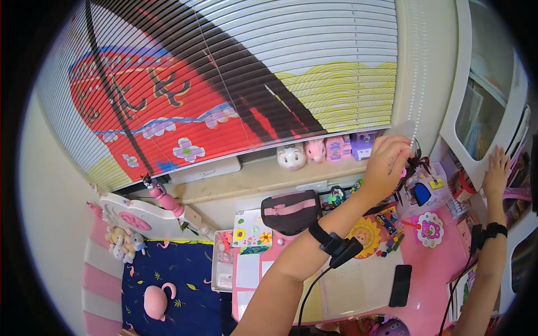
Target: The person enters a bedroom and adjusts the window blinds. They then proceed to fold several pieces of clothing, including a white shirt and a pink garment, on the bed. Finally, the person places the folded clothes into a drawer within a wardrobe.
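Note:
My left hand (387,161) reaches across the desk to the wall beside the window. Its fingertips are closed on the white beaded chain (413,96) that hangs there in two strands. The chain's lower end is hidden behind the hand. To the left hangs a printed venetian blind (235,80) with a red, black and yellow picture, its bottom edge just above the sill. My right hand (497,172) rests flat with fingers extended on the white frame of a cabinet (452,143). It holds nothing.
Animal figurines, including a white one (291,156), line the windowsill (256,178). On the pink desk (424,290) are a dark pencil case (291,212), a phone (400,285), a yellow sun-shaped plate (366,237) and a clear organizer box (422,191). A bed (176,269) stands at left.

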{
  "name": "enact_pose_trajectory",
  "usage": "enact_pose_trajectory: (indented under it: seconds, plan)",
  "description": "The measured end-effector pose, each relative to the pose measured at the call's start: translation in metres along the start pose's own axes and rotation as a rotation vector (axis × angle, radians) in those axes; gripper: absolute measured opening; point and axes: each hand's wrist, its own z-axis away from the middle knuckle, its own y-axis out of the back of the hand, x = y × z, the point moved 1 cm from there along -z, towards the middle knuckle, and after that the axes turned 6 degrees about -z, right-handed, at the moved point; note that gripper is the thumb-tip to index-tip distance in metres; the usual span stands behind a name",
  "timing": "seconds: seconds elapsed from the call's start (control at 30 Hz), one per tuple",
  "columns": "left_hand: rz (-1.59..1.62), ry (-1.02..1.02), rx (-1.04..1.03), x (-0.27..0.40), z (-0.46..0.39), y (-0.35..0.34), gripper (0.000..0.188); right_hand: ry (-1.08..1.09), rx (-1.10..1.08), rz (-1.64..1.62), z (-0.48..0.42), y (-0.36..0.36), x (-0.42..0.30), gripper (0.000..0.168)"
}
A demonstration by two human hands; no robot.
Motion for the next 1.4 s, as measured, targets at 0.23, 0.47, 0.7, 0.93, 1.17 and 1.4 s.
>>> enact_pose_trajectory:
  seconds: [0.23,0.47,0.7,0.93,1.17,1.4]
  plan:
    - [-0.080,-0.010,-0.098,0.051,-0.028,0.013,0.011,0.001,-0.170,-0.015,-0.004,0.026,0.000,0.059]
    - [0.250,0.046,-0.090,0.089,-0.043,0.001,0.014,0.231,0.091,-1.063,-0.017,0.085,-0.027,0.035]
    - [0.157,-0.137,-0.025,0.098,-0.029,-0.011,0.019,0.333,0.016,-1.952,0.020,0.278,-0.125,0.044]
    - [0.126,-0.132,-0.386,0.109,-0.029,-0.028,0.026,0.284,0.148,-1.977,0.032,0.297,-0.123,0.032]
    - [0.626,0.361,-0.507,0.121,-0.056,-0.009,0.067,0.280,0.116,-1.954,0.080,0.293,-0.122,0.030]
    - [0.834,0.277,-0.458,0.116,-0.066,-0.027,0.070,0.271,0.081,-1.917,0.097,0.258,-0.126,0.028]
